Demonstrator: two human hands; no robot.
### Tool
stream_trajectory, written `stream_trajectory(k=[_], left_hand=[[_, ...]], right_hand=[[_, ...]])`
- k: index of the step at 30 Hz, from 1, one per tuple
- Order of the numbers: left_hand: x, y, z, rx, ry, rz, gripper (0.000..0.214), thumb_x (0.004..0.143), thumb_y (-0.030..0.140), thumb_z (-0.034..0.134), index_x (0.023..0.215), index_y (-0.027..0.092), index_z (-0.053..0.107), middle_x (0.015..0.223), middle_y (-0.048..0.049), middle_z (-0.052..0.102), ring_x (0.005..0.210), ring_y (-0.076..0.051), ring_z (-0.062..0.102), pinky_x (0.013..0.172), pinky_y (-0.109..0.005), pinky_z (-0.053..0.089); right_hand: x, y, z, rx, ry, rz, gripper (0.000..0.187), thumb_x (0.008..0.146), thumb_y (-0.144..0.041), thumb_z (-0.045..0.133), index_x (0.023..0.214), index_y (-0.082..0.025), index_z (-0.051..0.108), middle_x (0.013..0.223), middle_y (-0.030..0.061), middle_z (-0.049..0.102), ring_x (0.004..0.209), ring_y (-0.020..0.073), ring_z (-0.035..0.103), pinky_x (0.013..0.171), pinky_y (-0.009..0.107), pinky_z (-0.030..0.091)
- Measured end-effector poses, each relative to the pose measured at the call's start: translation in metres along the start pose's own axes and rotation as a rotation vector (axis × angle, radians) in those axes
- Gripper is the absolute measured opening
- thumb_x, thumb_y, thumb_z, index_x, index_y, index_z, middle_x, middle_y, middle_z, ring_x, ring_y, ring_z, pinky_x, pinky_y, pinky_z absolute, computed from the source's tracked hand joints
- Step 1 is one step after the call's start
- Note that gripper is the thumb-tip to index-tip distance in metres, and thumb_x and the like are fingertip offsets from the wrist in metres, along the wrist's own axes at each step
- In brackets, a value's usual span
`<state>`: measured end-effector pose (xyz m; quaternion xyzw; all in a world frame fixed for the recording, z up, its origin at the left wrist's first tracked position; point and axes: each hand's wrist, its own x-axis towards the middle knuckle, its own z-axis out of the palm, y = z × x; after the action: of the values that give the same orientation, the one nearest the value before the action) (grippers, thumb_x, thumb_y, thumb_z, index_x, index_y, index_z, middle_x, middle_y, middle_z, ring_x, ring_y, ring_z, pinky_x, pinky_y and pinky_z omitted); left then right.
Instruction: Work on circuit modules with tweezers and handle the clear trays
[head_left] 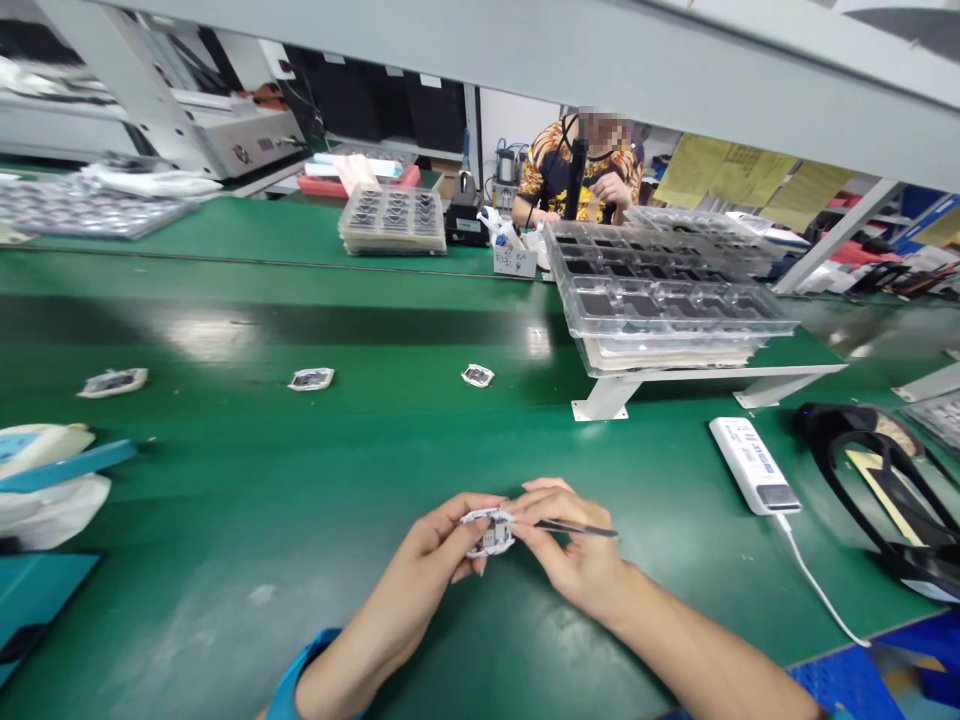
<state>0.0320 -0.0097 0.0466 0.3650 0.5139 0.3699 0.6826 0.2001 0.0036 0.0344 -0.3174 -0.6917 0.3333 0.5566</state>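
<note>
My left hand (439,545) pinches a small round white part (487,532) with dark components, low over the green mat near the front edge. My right hand (574,550) touches the same part from the right and grips thin metal tweezers (581,529), which stick out to the right. Three similar small white parts lie apart on the dark belt farther back: one on the left (114,382), one in the middle (311,379), one more to the right (478,375).
A stack of clear plastic trays (660,300) rests on a white stand at right. A white power bank (754,465) with cable lies beside black straps (885,480). Another tray stack (391,220) sits behind. A person sits across the bench (577,170). Blue and white items (45,480) lie at left.
</note>
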Motion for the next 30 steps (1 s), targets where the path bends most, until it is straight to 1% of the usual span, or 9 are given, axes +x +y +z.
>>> stream_trajectory(k=[5, 10, 13, 15, 17, 20, 22, 25, 30], left_hand=[[0.003, -0.001, 0.0, -0.053, 0.014, 0.005, 0.03, 0.072, 0.042, 0.069, 0.086, 0.015, 0.069, 0.064, 0.0027, 0.056, 0.055, -0.009, 0.042, 0.052, -0.02, 0.031], [0.001, 0.0, 0.001, -0.034, -0.007, 0.019, 0.03, 0.075, 0.042, 0.068, 0.09, 0.016, 0.069, 0.065, 0.0027, 0.057, 0.056, -0.01, 0.043, 0.053, -0.021, 0.031], [-0.001, -0.003, 0.0, 0.001, -0.056, 0.05, 0.034, 0.074, 0.04, 0.07, 0.099, 0.018, 0.068, 0.072, 0.0015, 0.062, 0.06, -0.012, 0.047, 0.055, -0.022, 0.034], [-0.001, -0.009, -0.001, 0.002, -0.078, 0.105, 0.042, 0.07, 0.036, 0.075, 0.107, 0.021, 0.064, 0.085, -0.0003, 0.067, 0.071, -0.014, 0.055, 0.063, -0.023, 0.039], [0.002, -0.015, -0.003, 0.012, -0.086, 0.148, 0.044, 0.067, 0.033, 0.077, 0.107, 0.023, 0.061, 0.092, -0.0008, 0.068, 0.082, -0.017, 0.058, 0.072, -0.024, 0.042], [0.008, -0.02, -0.008, 0.086, -0.097, 0.169, 0.036, 0.069, 0.035, 0.077, 0.097, 0.022, 0.059, 0.087, 0.0, 0.066, 0.081, -0.017, 0.058, 0.073, -0.025, 0.044], [0.011, -0.019, -0.011, 0.139, -0.096, 0.174, 0.035, 0.071, 0.037, 0.076, 0.096, 0.021, 0.059, 0.086, 0.0002, 0.065, 0.08, -0.016, 0.057, 0.073, -0.025, 0.045], [0.014, -0.015, -0.014, 0.179, -0.072, 0.167, 0.038, 0.069, 0.039, 0.078, 0.096, 0.021, 0.059, 0.085, 0.0007, 0.064, 0.079, -0.016, 0.058, 0.071, -0.024, 0.047], [0.028, -0.012, -0.021, 0.23, -0.06, 0.214, 0.043, 0.067, 0.045, 0.078, 0.099, 0.021, 0.06, 0.091, -0.003, 0.07, 0.09, -0.022, 0.064, 0.08, -0.028, 0.051]], right_hand=[[-0.002, 0.002, 0.002, 0.168, 0.032, 0.152, 0.009, 0.084, -0.014, 0.068, 0.09, -0.021, 0.068, 0.089, 0.005, 0.076, 0.084, 0.02, 0.073, 0.082, 0.035, 0.058], [-0.001, 0.0, 0.002, 0.106, 0.022, 0.104, 0.007, 0.083, -0.015, 0.069, 0.084, -0.022, 0.069, 0.083, 0.0039, 0.077, 0.081, 0.0204, 0.074, 0.088, 0.039, 0.055], [0.001, 0.0, 0.0, 0.084, 0.034, 0.102, 0.007, 0.084, -0.016, 0.068, 0.082, -0.022, 0.069, 0.08, 0.0029, 0.077, 0.078, 0.0201, 0.074, 0.09, 0.04, 0.053], [0.001, 0.002, 0.0, 0.11, 0.06, 0.16, 0.004, 0.083, -0.018, 0.068, 0.082, -0.021, 0.069, 0.08, 0.0032, 0.076, 0.078, 0.0198, 0.073, 0.084, 0.037, 0.056], [0.001, 0.005, 0.0, 0.161, 0.078, 0.247, 0.001, 0.083, -0.02, 0.068, 0.082, -0.02, 0.068, 0.082, 0.0038, 0.076, 0.075, 0.0187, 0.072, 0.073, 0.032, 0.058], [0.0, 0.009, 0.002, 0.184, 0.099, 0.31, 0.004, 0.083, -0.022, 0.068, 0.083, -0.019, 0.067, 0.083, 0.0044, 0.075, 0.073, 0.018, 0.072, 0.068, 0.03, 0.058], [-0.001, 0.007, 0.002, 0.161, 0.114, 0.283, 0.003, 0.083, -0.021, 0.068, 0.084, -0.019, 0.067, 0.085, 0.0052, 0.075, 0.079, 0.0193, 0.072, 0.073, 0.032, 0.058], [0.001, 0.0, 0.001, 0.099, 0.118, 0.167, 0.003, 0.083, -0.018, 0.068, 0.086, -0.02, 0.067, 0.086, 0.006, 0.075, 0.083, 0.02, 0.071, 0.079, 0.035, 0.056], [0.003, -0.014, -0.002, 0.01, 0.083, -0.068, 0.007, 0.083, -0.018, 0.069, 0.086, -0.024, 0.066, 0.083, 0.0011, 0.078, 0.076, 0.0172, 0.074, 0.086, 0.033, 0.052]])
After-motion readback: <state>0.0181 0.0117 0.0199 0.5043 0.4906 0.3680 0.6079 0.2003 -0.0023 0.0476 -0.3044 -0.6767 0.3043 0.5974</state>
